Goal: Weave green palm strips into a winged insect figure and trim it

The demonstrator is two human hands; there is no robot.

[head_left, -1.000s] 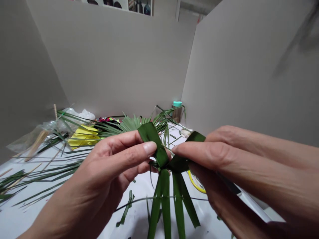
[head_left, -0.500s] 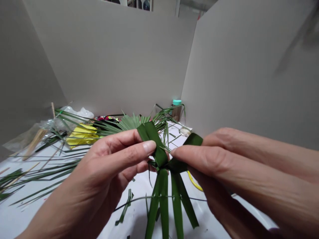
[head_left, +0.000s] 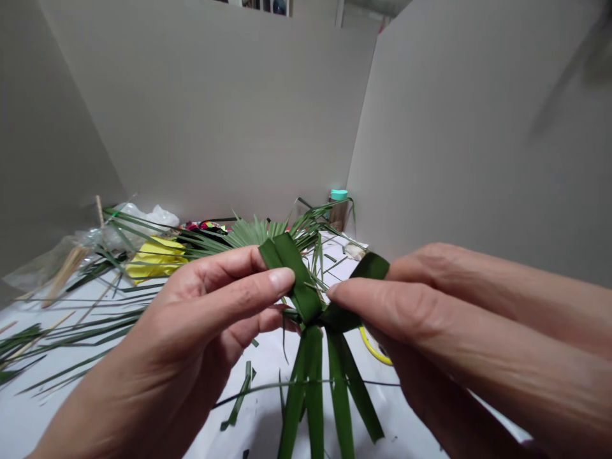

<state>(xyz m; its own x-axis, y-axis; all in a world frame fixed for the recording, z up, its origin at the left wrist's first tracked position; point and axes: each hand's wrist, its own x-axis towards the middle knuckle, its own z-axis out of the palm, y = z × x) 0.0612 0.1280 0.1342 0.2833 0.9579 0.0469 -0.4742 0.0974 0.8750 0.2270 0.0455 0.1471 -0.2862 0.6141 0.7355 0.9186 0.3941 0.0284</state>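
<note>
- Your left hand (head_left: 191,331) pinches one folded loop of the leaf strips (head_left: 306,299), held up over the white table (head_left: 29,421)
- Your right hand (head_left: 430,325) pinches the other loop, thumb and finger closed on it

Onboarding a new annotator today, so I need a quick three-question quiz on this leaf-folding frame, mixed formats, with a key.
1. True or false: both the left hand and the right hand pinch the folded dark green palm-leaf strips.
2. Multiple choice: the small bottle with the teal cap stands
A. at the back of the white table, near the corner of the grey partition boards
B. in the left hand
C. on the yellow sheet
3. Fill in: the loose ends of the strips hang ____ from the knot.

Key: 1 true; 2 A; 3 downward, towards the camera.
</note>
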